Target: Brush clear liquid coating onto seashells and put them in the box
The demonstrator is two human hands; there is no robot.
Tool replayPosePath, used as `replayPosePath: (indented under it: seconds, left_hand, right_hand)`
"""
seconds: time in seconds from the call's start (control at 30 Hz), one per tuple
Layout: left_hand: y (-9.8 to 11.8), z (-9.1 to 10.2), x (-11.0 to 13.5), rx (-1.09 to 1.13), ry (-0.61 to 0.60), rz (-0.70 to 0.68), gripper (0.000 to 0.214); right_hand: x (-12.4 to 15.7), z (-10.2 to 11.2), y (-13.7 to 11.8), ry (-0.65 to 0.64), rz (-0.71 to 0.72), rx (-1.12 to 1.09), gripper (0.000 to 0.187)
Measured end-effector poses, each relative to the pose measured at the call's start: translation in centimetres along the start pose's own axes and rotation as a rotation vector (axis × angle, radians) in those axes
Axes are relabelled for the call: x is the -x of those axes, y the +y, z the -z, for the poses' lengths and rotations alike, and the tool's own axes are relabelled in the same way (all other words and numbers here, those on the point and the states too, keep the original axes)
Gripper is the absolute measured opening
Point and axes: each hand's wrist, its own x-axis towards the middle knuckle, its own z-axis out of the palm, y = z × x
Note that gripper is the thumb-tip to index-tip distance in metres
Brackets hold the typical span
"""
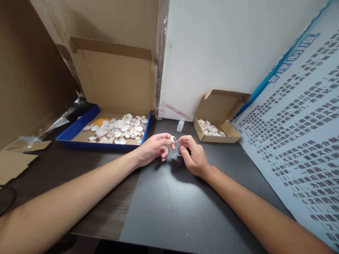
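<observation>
My left hand [155, 148] pinches a small white shell [173, 139] between thumb and fingertips, just above the dark table [169, 211]. My right hand [193, 155] meets it from the right, its fingers pinched on something thin that touches the shell; I cannot make out what. A blue-rimmed cardboard tray [79, 127] with several white shells lies behind my left hand. A small open cardboard box [214, 116] with several shells stands behind my right hand. A small clear bottle [180, 125] stands between the two containers.
An orange piece [100, 122] lies at the tray's back left. A printed poster with blue heading [299, 141] leans along the right side. Cardboard sheets [26, 70] stand at the left and back, with loose cardboard scraps [16, 158] on the table's left.
</observation>
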Motion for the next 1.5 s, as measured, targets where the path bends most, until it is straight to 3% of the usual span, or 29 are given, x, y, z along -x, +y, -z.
replayPosePath:
  seconds: [0.47, 0.8, 1.5]
  left_hand:
    - [-0.08, -0.12, -0.09, -0.025, 0.028, -0.015, 0.021]
    - [0.12, -0.32, 0.0, -0.02, 0.067, -0.042, 0.024]
    - [0.16, -0.57, -0.03, -0.002, 0.11, -0.046, 0.022]
  right_hand:
    - [-0.37, -0.52, -0.3, 0.127, 0.011, -0.008, 0.007]
    - [-0.62, -0.21, -0.26, 0.208, -0.072, 0.077, 0.007]
    - [-0.55, -0.02, -0.62, 0.172, -0.05, 0.029, 0.008]
